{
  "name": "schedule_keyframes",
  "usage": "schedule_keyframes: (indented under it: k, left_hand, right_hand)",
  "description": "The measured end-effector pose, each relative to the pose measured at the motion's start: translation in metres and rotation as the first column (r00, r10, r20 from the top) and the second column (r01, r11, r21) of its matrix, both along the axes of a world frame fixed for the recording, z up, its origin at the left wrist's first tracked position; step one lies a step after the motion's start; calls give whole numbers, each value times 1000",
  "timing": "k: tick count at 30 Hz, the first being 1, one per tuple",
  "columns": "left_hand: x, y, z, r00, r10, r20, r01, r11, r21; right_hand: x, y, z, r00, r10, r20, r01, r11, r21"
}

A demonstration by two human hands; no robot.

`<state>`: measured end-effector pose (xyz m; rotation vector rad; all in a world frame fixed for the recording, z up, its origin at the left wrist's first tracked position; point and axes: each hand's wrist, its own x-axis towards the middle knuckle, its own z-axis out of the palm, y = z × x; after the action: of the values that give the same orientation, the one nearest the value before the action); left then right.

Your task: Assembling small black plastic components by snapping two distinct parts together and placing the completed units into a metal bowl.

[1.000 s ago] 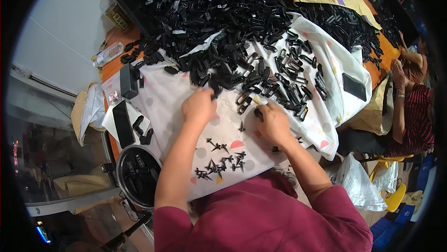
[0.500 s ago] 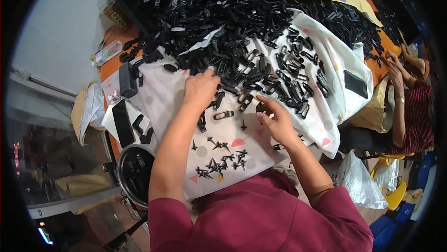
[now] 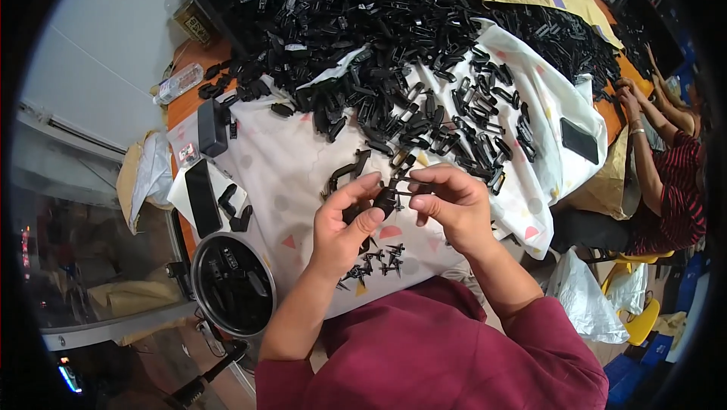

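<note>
My left hand and my right hand meet over the patterned white cloth. Between them is a dark black plastic part, gripped by the left fingers and thumb. My right thumb and fingers pinch its thin, rod-like end; whether that end is a separate piece I cannot tell. Below my hands lie several small black pointed pieces, partly hidden by the left hand. Loose black elongated clip-like parts rest just beyond the left fingers.
A large heap of black plastic parts covers the far side. A phone lies at right, another dark phone at left. A round black container stands near left. At far right a person in a striped shirt works with their hands.
My left hand has come back from the heap towards me, and the right has risen slightly inward. Both now hold a black plastic part between them.
</note>
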<state>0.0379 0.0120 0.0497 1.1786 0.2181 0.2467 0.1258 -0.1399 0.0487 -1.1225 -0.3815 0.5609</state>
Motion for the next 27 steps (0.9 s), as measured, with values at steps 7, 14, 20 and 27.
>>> schedule_keyframes:
  k: [7,14,20,27]
  left_hand:
    - [-6,0,-4,984,-80,161,58,990,132]
    - [-8,2,5,972,-24,235,-103,851,514]
    - [-10,-17,-10,991,60,123,-84,975,203]
    - [-8,-25,-16,990,138,39,-139,990,11]
  right_hand:
    - [-14,-5,11,777,15,630,156,964,-216]
    - [-7,-18,22,488,165,857,217,928,-302]
    - [-17,-11,12,464,150,873,313,894,-320]
    - [-25,-1,-2,385,29,922,444,870,-213]
